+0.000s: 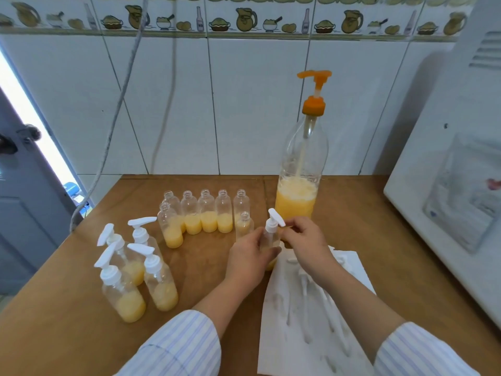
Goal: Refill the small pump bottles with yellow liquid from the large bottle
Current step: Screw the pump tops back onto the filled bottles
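Head view: small pump bottle upright on tabletop, long axis vertical, just in front of large bottle. Left hand wraps bottle body from 9 o'clock, fingers curled round it. Right hand at 3 o'clock of white pump head, fingers pinching collar. Right hand nearer cap; judged step: screwing pump on about vertical axis. Spare pumps on paper towel at 6 o'clock.
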